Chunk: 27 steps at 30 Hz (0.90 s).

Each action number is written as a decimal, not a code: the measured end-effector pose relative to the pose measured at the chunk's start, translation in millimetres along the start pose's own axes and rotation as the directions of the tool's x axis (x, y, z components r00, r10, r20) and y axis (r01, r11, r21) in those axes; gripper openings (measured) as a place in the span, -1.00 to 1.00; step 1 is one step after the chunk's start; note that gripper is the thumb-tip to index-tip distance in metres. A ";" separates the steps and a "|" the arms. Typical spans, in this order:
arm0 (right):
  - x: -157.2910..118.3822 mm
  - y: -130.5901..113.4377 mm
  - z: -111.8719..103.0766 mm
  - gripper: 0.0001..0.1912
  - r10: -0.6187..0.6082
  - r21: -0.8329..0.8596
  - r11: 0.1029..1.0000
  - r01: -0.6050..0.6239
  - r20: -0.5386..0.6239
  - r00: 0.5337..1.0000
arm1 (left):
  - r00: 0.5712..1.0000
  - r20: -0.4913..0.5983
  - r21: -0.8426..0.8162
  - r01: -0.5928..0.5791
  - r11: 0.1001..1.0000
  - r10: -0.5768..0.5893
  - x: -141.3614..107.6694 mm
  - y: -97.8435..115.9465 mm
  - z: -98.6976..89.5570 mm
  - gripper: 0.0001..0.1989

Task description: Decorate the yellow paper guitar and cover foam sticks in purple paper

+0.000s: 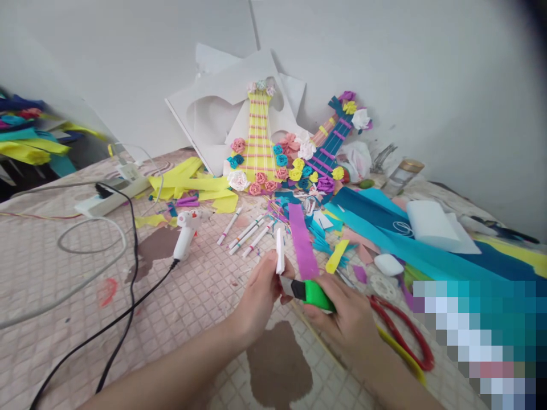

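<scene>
Near the middle of the table, my left hand (261, 285) is closed around a small folded white strip (280, 250) that stands upright from the fingers. My right hand (342, 310) grips a green utility knife (317, 295) with a black collar. The knife's blade (290, 286) points left and lies right by the lower end of the white strip; whether it touches cannot be made out. Just beyond the hands lies a purple paper strip (302, 236). Several white marker pens (250, 233) rest to the left of it.
A white glue gun (187, 230) lies left, its black cord trailing forward. A power strip (111, 196) stands behind it. Two flower-decorated paper guitars (258, 136) lean at the back. Red-handled scissors (405, 327) lie by my right arm, with blue crepe paper (384, 228) beyond.
</scene>
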State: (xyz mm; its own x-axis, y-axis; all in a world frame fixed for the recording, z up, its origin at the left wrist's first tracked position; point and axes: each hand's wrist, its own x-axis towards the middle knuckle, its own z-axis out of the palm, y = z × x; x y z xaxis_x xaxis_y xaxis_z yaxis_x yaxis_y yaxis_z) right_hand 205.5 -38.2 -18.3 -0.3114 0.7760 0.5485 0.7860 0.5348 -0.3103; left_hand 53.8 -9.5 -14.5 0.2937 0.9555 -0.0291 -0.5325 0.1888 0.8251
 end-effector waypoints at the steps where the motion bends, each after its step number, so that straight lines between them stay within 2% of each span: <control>1: 0.2 -0.5 -0.1 -0.64 -0.006 -0.007 1.000 0.006 -0.013 1.000 | 1.000 0.013 -0.001 0.001 1.000 -0.001 -0.8 -0.2 0.4 -0.69; 11: 2.3 -0.3 -2.4 -0.55 -0.035 -0.069 0.997 0.028 -0.103 0.994 | 0.995 0.102 0.004 -0.006 1.000 0.006 -3.2 -2.1 1.0 -0.64; 15: 1.6 0.1 -2.1 -0.55 -0.065 -0.095 0.994 0.051 -0.144 0.987 | 0.995 0.102 0.030 -0.012 0.999 0.009 -2.9 -2.3 0.6 -0.63; 22: 0.8 -0.7 -2.3 -0.63 -0.094 -0.117 0.990 0.073 -0.185 0.978 | 0.997 0.069 0.187 -0.055 0.981 0.042 -2.0 -3.9 -0.8 -0.60; 27: 2.2 -1.3 -4.2 -0.65 -0.105 -0.147 0.986 0.079 -0.175 0.979 | 0.997 0.066 0.231 -0.053 0.972 0.038 -1.5 -4.6 -3.8 -0.61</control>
State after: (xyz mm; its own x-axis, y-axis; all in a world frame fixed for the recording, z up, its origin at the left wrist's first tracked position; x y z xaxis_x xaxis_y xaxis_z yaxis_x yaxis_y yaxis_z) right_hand 206.1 -38.6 -13.5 -0.2937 0.6452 0.7053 0.8288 0.5395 -0.1484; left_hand 52.8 -11.0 -20.4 0.3253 0.9448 0.0400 -0.3498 0.0810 0.9333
